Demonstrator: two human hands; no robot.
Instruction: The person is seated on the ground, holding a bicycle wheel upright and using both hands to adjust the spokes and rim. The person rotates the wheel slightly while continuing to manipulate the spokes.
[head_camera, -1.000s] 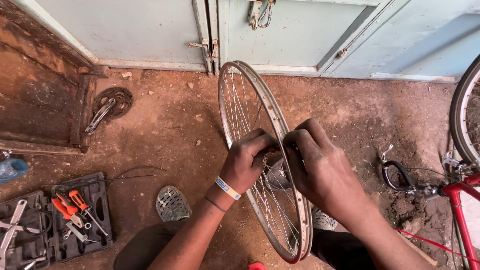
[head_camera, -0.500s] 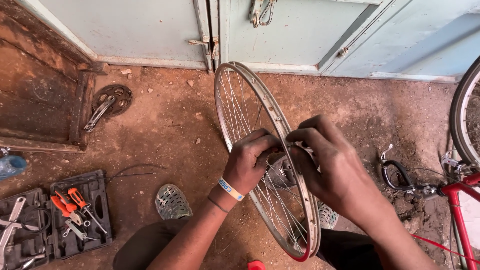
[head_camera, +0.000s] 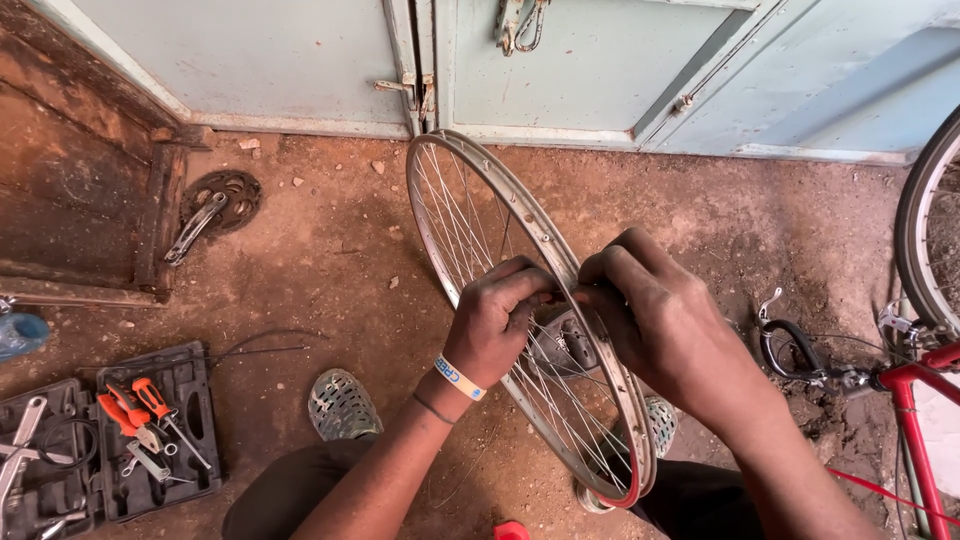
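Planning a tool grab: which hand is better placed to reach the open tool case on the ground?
Probably the left hand: the tool case lies on the person's left side. The right hand would have to cross the wheel, which both hands grip at the hub.

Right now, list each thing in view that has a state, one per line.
bicycle wheel: bare rim, no tyre, upright on edge, held at the hub.
left hand: gripping at the hub.
right hand: gripping at the hub from the other side.
tool case: open, on the ground.
metal doors: shut.
crankset: detached, lying flat.
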